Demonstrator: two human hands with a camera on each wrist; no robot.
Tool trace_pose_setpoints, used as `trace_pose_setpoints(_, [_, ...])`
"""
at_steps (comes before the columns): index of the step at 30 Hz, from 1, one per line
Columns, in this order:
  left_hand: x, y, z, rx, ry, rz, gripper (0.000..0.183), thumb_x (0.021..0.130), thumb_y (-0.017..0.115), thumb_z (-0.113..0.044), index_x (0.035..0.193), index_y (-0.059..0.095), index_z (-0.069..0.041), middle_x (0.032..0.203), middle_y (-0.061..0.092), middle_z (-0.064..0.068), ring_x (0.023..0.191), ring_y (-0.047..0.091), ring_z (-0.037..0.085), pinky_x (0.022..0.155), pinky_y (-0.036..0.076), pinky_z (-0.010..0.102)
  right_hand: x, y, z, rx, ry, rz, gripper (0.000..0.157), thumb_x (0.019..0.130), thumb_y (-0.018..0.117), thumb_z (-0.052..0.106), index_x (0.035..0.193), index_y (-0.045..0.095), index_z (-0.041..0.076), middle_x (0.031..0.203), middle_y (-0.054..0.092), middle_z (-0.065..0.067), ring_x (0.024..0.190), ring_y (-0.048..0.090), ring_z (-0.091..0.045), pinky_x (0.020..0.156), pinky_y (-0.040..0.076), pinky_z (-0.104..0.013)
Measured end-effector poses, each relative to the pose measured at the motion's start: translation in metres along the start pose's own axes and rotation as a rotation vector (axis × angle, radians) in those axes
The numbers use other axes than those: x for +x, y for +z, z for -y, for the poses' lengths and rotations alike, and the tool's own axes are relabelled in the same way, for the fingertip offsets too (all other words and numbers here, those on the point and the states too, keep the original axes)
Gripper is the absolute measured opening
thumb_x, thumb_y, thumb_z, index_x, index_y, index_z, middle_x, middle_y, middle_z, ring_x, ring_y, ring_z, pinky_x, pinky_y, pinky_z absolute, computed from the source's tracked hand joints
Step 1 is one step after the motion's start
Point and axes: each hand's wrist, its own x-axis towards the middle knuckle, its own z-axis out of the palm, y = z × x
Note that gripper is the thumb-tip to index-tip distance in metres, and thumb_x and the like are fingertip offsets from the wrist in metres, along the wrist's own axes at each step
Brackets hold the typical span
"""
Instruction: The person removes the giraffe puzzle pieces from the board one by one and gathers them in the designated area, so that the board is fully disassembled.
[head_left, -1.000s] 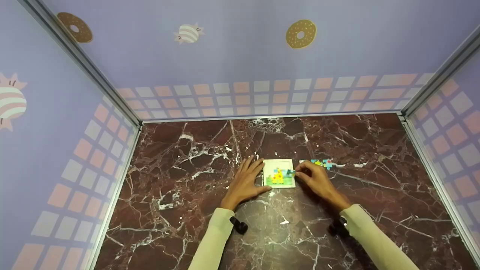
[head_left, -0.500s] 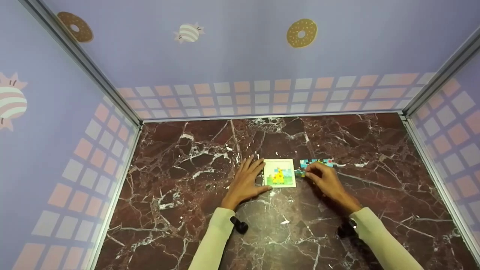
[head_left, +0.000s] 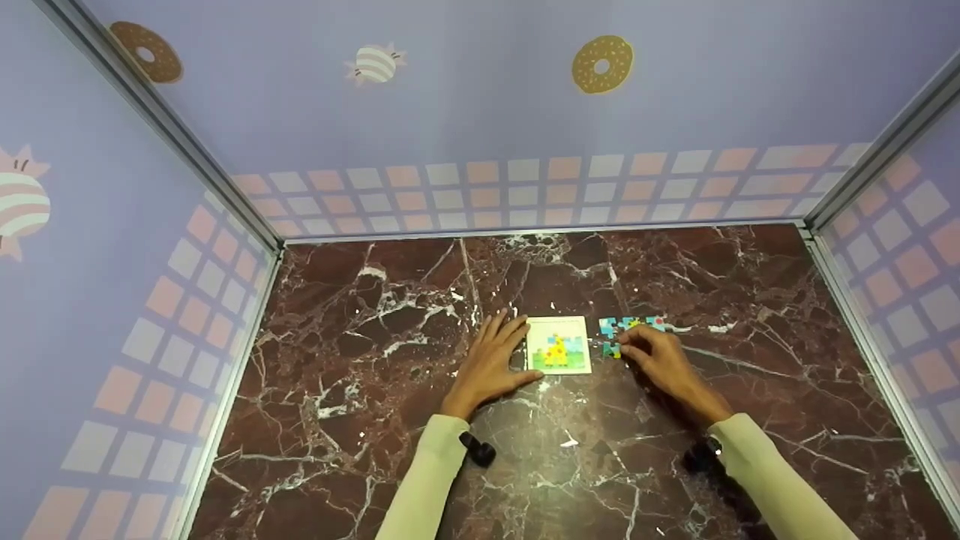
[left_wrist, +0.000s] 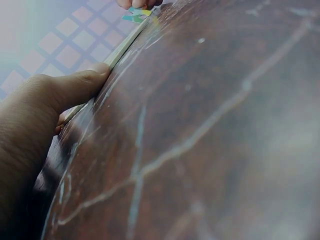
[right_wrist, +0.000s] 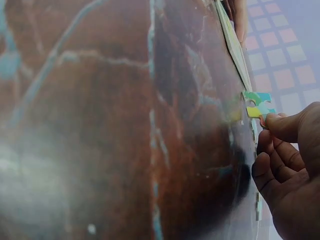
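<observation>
My right hand [head_left: 660,360] pinches a jigsaw piece [head_left: 611,350] between thumb and fingers, just right of the puzzle board. In the right wrist view the piece [right_wrist: 259,104] shows green, blue and yellow, tilted up near the board's edge. The pale square puzzle board [head_left: 536,324] holds a partly filled picture of a yellow giraffe on green and blue. My left hand [head_left: 491,367] rests at the board's left side with fingers spread. Its thumb [left_wrist: 82,85] lies along the board's near edge.
More jigsaw pieces [head_left: 651,322], blue with yellow and red spots, lie behind my right hand, partly covered by it. The dark red marbled table [head_left: 375,420] meets patterned purple walls [head_left: 480,112] at the back and both sides.
My right hand has drawn the jigsaw piece from over the board's right edge out to the right, and the piece has turned. The left hand and board stay put.
</observation>
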Motion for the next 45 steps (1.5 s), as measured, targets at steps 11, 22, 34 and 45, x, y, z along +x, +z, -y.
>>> trace_pose_setpoints(11, [0.000,-0.002,-0.001,0.006,-0.010,0.014,0.102,0.093,0.068,-0.078,0.167,0.048,-0.012,0.178,0.037,0.004,0.169,0.017,0.035,0.139,0.008,0.055,0.004,0.002,-0.001,-0.039,0.045,0.006,0.012,0.093,0.080,-0.011,0.101,0.081,-0.002,0.098,0.082,-0.014,0.081,0.074,-0.026,0.073,0.052,-0.013])
trace_pose_setpoints(22, [0.000,-0.002,-0.001,-0.012,-0.026,0.026,0.103,0.092,0.069,-0.078,0.167,0.047,-0.012,0.179,0.035,0.003,0.170,0.015,0.033,0.139,0.005,0.054,0.009,0.002,0.000,-0.112,-0.007,0.005,0.014,0.091,0.081,-0.014,0.102,0.082,-0.005,0.101,0.082,-0.016,0.083,0.077,-0.033,0.074,0.059,-0.021])
trace_pose_setpoints(34, [0.000,-0.002,-0.002,-0.001,-0.024,0.028,0.102,0.093,0.069,-0.077,0.168,0.047,-0.012,0.179,0.035,0.003,0.170,0.015,0.034,0.139,0.005,0.053,0.011,0.003,0.000,-0.172,-0.032,0.012,0.015,0.090,0.081,-0.014,0.102,0.082,-0.006,0.101,0.081,-0.018,0.083,0.077,-0.032,0.073,0.064,-0.033])
trace_pose_setpoints(45, [0.000,-0.001,0.000,-0.004,-0.021,0.026,0.102,0.093,0.068,-0.077,0.168,0.047,-0.011,0.179,0.034,0.003,0.170,0.015,0.033,0.139,0.004,0.053,0.010,0.004,-0.002,-0.186,-0.054,0.009,0.015,0.091,0.081,-0.013,0.103,0.082,-0.004,0.099,0.079,-0.015,0.081,0.075,-0.030,0.071,0.063,-0.034])
